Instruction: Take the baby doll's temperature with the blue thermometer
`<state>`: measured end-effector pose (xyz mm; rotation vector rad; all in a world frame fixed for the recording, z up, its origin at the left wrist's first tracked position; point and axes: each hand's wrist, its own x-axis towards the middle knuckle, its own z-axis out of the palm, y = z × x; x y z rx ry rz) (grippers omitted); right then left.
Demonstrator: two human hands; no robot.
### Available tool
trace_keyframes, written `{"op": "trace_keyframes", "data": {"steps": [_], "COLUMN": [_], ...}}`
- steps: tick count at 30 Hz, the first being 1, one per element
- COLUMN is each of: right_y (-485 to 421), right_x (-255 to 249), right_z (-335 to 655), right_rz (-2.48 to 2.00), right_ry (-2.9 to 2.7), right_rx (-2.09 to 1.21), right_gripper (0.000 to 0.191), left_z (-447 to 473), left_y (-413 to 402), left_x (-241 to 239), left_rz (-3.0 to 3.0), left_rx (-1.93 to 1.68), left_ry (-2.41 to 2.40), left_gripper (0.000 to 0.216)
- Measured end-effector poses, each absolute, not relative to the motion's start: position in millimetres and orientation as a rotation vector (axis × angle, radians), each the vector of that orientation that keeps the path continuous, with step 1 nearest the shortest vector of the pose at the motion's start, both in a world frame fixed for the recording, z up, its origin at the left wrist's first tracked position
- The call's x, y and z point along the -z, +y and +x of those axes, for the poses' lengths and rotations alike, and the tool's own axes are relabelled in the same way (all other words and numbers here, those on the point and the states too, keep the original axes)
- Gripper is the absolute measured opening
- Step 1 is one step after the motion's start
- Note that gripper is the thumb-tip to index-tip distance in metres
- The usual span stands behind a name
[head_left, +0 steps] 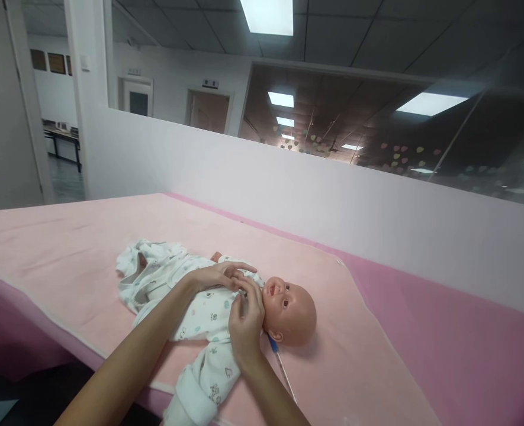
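A bald baby doll (pixel 295 310) lies on its back, its head to the right. It is dressed in a white baby outfit (pixel 203 313) printed with small coloured figures. My left hand (pixel 221 277) reaches over the doll's chest, fingers bent at the collar, one finger stretched towards the chin. Against the near side of the neck, my right hand (pixel 248 322) is closed, its curled fingers meeting those of the left. Both hands seem to pinch the collar cloth, though their fingertips are largely hidden. A thin white stick with a blue end (pixel 273 345) lies beside the doll's neck, partly under my right wrist.
The doll lies on a pink padded cover (pixel 333 367) over a table, whose near edge runs along the lower left. A low white wall (pixel 333 207) with glass above stands behind. The outfit's loose leg part (pixel 144 266) spreads to the left.
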<state>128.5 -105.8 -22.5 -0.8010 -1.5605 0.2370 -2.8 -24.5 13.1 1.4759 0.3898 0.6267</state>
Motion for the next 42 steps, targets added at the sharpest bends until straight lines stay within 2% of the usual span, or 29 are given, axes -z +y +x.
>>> {"op": "trace_keyframes", "data": {"steps": [17, 27, 35, 42], "right_y": [-105, -105, -94, -90], "right_x": [24, 30, 17, 20], "right_z": [126, 128, 110, 110], "right_rz": [-0.858, -0.870, -0.946, -0.942], "right_ry": [-1.568, -1.662, -1.973, -1.938], "right_rx": [-0.167, -0.138, 0.139, 0.120], "right_gripper": [0.024, 0.036, 0.008, 0.002], "left_z": [0, -47, -68, -66], "left_y": [-22, -34, -59, -62], "left_x": [-11, -17, 3, 0], "left_rz": [1.514, 1.669, 1.864, 1.968], "left_rx": [-0.656, -0.652, -0.859, -0.838], "left_ry": [0.443, 0.557, 0.626, 0.716], "left_gripper": [0.049, 0.041, 0.031, 0.024]}}
